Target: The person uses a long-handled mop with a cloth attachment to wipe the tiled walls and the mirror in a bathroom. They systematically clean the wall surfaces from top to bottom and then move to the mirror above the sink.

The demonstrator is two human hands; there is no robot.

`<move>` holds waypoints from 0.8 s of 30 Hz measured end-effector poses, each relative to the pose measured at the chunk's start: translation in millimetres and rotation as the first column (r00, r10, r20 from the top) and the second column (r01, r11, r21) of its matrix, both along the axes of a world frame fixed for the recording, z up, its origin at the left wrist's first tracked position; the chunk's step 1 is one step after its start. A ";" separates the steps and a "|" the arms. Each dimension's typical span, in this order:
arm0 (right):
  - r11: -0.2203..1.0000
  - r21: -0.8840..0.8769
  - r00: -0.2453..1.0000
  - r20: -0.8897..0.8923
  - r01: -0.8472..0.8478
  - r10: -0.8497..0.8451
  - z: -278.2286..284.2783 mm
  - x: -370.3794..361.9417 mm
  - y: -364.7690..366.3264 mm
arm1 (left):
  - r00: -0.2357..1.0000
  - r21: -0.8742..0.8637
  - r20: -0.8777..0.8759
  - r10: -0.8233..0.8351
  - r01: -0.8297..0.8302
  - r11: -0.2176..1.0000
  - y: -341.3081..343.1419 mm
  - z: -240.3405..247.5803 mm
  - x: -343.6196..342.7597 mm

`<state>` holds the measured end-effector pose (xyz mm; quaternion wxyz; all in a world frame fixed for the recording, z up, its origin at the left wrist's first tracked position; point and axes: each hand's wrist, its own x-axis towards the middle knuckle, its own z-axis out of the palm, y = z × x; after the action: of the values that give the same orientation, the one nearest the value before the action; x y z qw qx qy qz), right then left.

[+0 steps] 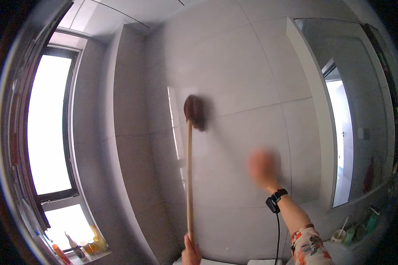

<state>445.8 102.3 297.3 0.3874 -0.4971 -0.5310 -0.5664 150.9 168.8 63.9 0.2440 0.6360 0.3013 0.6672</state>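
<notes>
My left hand (191, 252) is at the lower edge of the head view, its fingers wrapped round the lower end of a long pale wooden handle. This handle belongs to what looks like a plunger (193, 110), with a rounded dark reddish-brown head at its upper end. The head is raised up at the grey tiled wall (234, 176); whether it presses on the tiles cannot be made out. To the right, my right hand (263, 167) is raised in front of the same wall, away from the handle. Motion smears its fingers, so their pose is hidden.
A tall bright window (51, 123) stands at the left, with several bottles (77, 247) on its sill. A wall mirror (362, 110) juts out at the right, above a cup (338, 236) and green containers. From my right wristband (276, 199) hangs a black cable (277, 238).
</notes>
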 end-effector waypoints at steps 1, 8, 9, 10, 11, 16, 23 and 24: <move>1.000 0.031 1.000 -0.002 -0.004 0.004 2.4 -3.6 -4.4 | 0.999 -0.016 -0.040 -0.019 0.019 1.000 8.8 20.7 0.1; 0.992 0.062 0.989 0.094 0.111 -0.117 -0.6 0.7 -0.5 | 0.963 0.331 -0.263 0.064 0.028 0.943 56.4 248.6 8.1; 0.994 0.043 0.991 0.083 0.103 -0.106 -0.9 4.2 -2.2 | 0.969 0.314 -0.248 0.000 0.080 0.946 72.9 277.4 18.5; 0.997 0.027 0.995 0.069 0.065 -0.067 -0.6 4.3 -2.9 | 0.972 0.302 -0.233 -0.038 0.109 0.947 82.0 308.8 22.6; 1.000 0.008 0.998 0.058 0.027 -0.027 -0.4 3.7 -0.7 | 0.978 0.357 -0.209 -0.026 0.101 0.928 76.3 339.7 25.4; 0.999 -0.035 1.000 0.025 0.001 -0.001 2.6 2.7 -9.2 | 0.966 0.261 -0.159 -0.203 0.239 0.935 38.3 438.1 35.1; 0.990 0.098 0.992 0.079 -0.107 0.099 0.2 13.3 -9.7 | 0.901 0.431 -0.262 -0.345 0.429 0.794 28.2 501.7 28.2; 0.990 0.098 0.991 0.097 -0.102 0.093 0.4 12.1 -5.5 | 0.898 0.472 -0.289 -0.333 0.436 0.766 24.0 506.0 27.6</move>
<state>457.9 96.8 297.7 0.4149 -0.4233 -0.5420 -0.5957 178.5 192.7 569.9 0.1632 0.7862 -0.0082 0.5960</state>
